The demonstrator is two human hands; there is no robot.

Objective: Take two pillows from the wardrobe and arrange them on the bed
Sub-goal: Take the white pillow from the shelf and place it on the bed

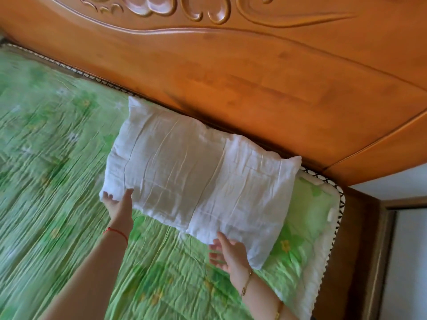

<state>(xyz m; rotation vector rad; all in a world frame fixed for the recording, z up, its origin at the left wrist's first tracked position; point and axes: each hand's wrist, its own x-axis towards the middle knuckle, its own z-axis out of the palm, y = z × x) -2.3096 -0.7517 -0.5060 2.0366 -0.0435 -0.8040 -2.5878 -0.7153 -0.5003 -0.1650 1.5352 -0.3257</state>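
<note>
One white pillow is lying flat on the bed, long edge right up against the carved wooden headboard, over toward the bed's right corner. Left hand is at the pillow's near-left corner, its fingers loosely spread and touching the fabric, thumb up on the edge, not really pinching anything. Right hand is at the near-right edge, palm up, fingers open and fanned just beside and under the edge, a bit blurry. Green floral sheet everywhere below the fingers. Red string on the left wrist, gold bracelet on the right.
</note>
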